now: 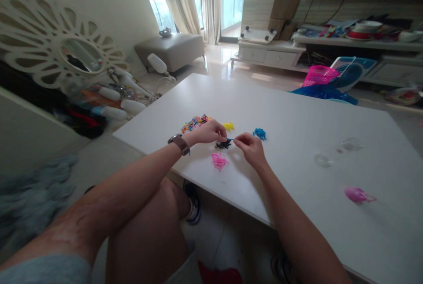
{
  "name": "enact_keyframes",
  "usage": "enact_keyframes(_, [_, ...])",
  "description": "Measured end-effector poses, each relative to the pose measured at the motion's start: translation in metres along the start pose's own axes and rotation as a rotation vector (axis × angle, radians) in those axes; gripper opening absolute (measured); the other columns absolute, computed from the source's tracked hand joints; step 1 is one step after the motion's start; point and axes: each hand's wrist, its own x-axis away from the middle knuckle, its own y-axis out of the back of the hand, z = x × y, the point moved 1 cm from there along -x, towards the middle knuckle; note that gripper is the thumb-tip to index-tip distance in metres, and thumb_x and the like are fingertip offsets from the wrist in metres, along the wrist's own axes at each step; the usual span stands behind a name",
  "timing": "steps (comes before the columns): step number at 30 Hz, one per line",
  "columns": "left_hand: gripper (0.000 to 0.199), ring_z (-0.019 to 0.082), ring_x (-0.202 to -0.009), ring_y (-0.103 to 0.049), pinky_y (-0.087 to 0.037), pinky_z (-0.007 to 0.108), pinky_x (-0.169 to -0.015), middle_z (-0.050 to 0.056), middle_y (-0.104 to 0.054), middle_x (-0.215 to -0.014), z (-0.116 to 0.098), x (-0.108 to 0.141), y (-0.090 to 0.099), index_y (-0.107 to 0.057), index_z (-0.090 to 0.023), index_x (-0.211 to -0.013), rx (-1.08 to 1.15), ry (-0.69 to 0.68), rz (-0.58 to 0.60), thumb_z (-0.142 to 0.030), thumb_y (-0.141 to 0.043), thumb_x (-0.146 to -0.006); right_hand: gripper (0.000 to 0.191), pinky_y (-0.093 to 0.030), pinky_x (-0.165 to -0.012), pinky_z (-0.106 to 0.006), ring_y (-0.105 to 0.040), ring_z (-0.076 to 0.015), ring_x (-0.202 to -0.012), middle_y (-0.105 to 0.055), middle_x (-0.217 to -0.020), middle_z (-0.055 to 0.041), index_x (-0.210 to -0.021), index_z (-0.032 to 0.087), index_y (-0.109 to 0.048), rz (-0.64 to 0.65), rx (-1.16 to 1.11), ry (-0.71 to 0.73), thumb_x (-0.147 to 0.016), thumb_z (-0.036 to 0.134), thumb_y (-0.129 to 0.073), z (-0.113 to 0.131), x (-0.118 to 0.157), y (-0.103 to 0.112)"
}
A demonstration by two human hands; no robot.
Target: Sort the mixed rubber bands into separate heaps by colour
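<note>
Between my two hands a thin blue rubber band (231, 139) is held at both ends over the white table. My left hand (213, 132), wearing a watch (180, 143) on the wrist, pinches one end. The other end is between the thumb and finger of my right hand (251, 146). Right below my left fingertips lies a small pile of black rubber bands (222, 145). Pink bands (219, 162) lie nearer to me, yellow bands (228, 126) beyond, and blue bands (260, 134) to the right. A mixed multicoloured heap (194, 124) is partly hidden behind my left hand.
On the right of the white table (280, 110), a clear plastic container (339, 151) lies on its side near a pink piece with a loop (357, 195). Beyond the table stand a pink basket (320, 75) and a grey ottoman (172, 48). A lamp with white shades (132, 106) is at the left.
</note>
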Motion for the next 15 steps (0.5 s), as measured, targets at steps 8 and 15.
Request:
enact_keyframes(8, [0.007, 0.012, -0.061, -0.058, -0.042, 0.023, -0.058, 0.003, -0.067, -0.064, -0.003, -0.001, 0.009, -0.074, -0.013, -0.067, 0.089, 0.088, -0.077, -0.018, -0.070, -0.068, 0.012, -0.045, -0.062, -0.029, -0.054, -0.0150, -0.063, -0.059, -0.063, 0.0027, -0.071, 0.021, -0.065, -0.328, -0.073, 0.003, -0.075, 0.032, -0.069, 0.001, -0.009, 0.026])
enact_keyframes(15, [0.013, 0.012, -0.061, -0.057, -0.042, 0.023, -0.057, 0.004, -0.069, -0.066, -0.006, -0.002, 0.000, -0.076, -0.012, -0.075, 0.091, -0.002, -0.035, -0.024, -0.071, -0.071, 0.019, -0.048, -0.065, -0.033, -0.057, -0.0182, -0.066, -0.065, -0.070, -0.0016, -0.073, 0.022, -0.065, -0.112, -0.013, -0.012, -0.076, 0.040, -0.070, 0.002, -0.002, 0.000])
